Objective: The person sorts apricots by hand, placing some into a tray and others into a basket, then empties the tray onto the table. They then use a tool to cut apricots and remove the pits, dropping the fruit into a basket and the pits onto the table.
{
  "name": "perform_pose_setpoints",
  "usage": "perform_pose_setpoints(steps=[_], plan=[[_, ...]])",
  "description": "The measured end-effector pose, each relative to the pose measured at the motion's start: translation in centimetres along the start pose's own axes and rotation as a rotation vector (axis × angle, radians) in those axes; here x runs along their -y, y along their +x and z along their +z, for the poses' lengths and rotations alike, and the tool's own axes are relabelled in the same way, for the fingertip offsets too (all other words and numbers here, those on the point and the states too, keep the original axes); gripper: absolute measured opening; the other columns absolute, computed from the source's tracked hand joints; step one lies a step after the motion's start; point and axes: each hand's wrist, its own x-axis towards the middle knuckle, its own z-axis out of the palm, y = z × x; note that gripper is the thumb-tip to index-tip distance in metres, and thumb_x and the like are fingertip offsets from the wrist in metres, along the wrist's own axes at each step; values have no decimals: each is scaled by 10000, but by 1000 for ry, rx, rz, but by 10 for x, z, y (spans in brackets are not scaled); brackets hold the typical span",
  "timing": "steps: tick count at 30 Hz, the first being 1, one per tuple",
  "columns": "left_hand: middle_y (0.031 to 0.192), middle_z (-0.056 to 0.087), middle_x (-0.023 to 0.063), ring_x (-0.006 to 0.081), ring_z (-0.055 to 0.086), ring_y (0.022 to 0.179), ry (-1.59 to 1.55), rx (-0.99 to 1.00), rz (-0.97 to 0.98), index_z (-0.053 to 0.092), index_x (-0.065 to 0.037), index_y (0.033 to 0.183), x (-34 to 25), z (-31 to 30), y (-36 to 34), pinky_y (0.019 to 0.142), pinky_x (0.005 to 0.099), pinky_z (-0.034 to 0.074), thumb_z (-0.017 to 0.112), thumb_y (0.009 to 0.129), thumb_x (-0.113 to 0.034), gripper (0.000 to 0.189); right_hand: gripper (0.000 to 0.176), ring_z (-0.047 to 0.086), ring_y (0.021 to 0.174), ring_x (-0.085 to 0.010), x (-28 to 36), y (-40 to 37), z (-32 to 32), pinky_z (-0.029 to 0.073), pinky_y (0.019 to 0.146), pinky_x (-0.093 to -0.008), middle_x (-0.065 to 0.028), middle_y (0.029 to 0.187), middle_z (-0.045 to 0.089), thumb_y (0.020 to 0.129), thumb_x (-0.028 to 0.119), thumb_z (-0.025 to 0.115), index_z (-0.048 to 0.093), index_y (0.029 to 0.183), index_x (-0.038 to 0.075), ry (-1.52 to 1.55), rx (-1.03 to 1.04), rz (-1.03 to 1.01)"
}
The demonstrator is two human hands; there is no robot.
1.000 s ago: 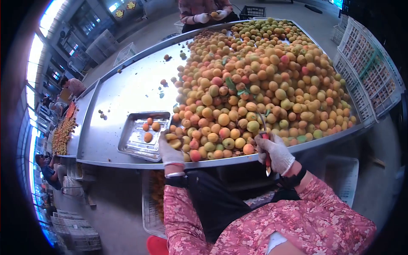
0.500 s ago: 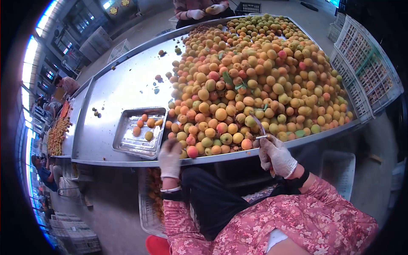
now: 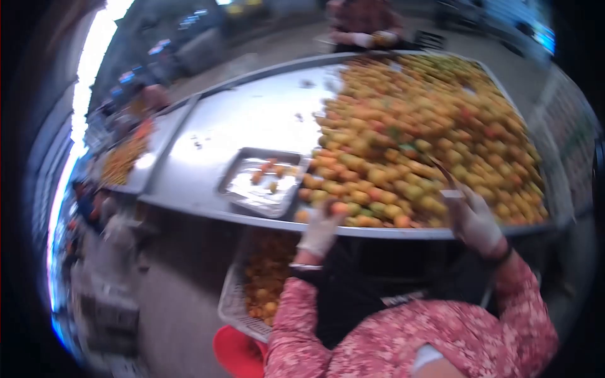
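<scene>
Both hands wear whitish gloves, and motion blurs this view. My left hand (image 3: pixel 320 232) reaches over the table's front edge, its fingertips right beside a reddish apricot (image 3: pixel 339 208) at the near left of the pile; I cannot tell whether they grip it. My right hand (image 3: pixel 477 223) is closed around a small knife with a curved blade (image 3: pixel 443 170), the blade pointing up and away over the fruit. Beyond both hands spreads the big heap of yellow, orange and greenish apricots (image 3: pixel 403 138). Left of my left hand, a shallow metal tray (image 3: pixel 233 174) holds several apricots.
The metal table (image 3: pixel 189 183) has a raised rim. Under its front edge stands a plastic crate (image 3: pixel 228 291) with orange fruit, beside a red container (image 3: pixel 236 349). A pale crate (image 3: pixel 558 138) stands at the right end. Across the table is another person (image 3: pixel 365 22) with gloved hands.
The camera has turned left, so the whole scene sits further right and blurs. My left hand has moved slightly right to the reddish apricot. My right hand still holds the knife.
</scene>
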Motion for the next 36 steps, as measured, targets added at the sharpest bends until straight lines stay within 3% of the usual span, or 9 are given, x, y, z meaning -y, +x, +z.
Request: perform_pose_setpoints(steps=[5,10,12,16,24,28,31,34,36], plan=[[1149,587,160,288,609,974,-1458,222,-328,457,-50,1344,-67,36,-37,839,444,537,579,870,-156,501,239,437,498,-42,-19,-25,2,337,430,-201,48,653,483,1011,239,508,547,1130,35,218,58,4],[1152,582,144,251,563,903,-1728,231,-473,459,-83,1352,-95,79,-58,807,398,483,561,896,-274,504,228,442,556,-26,-33,-61,36,354,497,-181,57,680,485,1001,233,521,541,1141,54,105,43,25],[1133,606,125,258,572,1031,-1798,365,-482,463,-97,1350,-94,87,-64,832,390,484,526,928,-319,481,332,597,659,-155,-30,-68,40,464,640,-282,-71,735,595,981,248,554,521,1231,33,-90,55,-67],[1186,568,94,229,556,1068,-1603,279,-480,464,-67,1332,-108,97,-79,876,364,479,552,948,-354,488,286,662,775,-347,-39,-74,41,495,667,-363,-166,789,641,960,231,570,535,1144,14,-170,25,-138],[1202,563,180,311,548,1122,-1540,150,-544,470,-40,1272,-119,111,-88,1002,448,440,506,932,-536,603,272,664,782,-370,-55,-88,45,507,664,-393,-192,802,644,931,236,606,551,1090,23,-234,27,-33],[1236,545,177,294,537,1138,-1628,354,-575,419,-32,1317,-136,119,-94,1011,416,425,500,945,-519,618,258,666,782,-366,-63,-84,46,509,658,-386,-185,805,647,938,221,592,550,1096,21,-250,-69,-229],[1218,545,148,246,534,1139,-1235,243,-319,404,-34,1334,-136,121,-93,1011,382,424,497,947,-523,630,270,664,790,-363,-53,-81,37,505,664,-382,-180,821,652,966,239,552,544,1111,11,-148,-109,-136],[1065,609,83,181,600,957,-659,204,-102,531,-36,1226,-124,119,-91,856,304,494,470,996,-438,468,296,670,782,-340,-59,-79,31,500,662,-377,-175,818,655,974,266,537,542,1111,4,-175,-58,-94],[1012,618,72,175,606,865,-820,231,-304,554,-44,1199,-122,115,-91,772,294,502,457,999,-434,449,309,674,776,-316,-59,-81,30,496,662,-374,-174,814,656,975,281,530,542,1112,4,-145,-10,-61]])
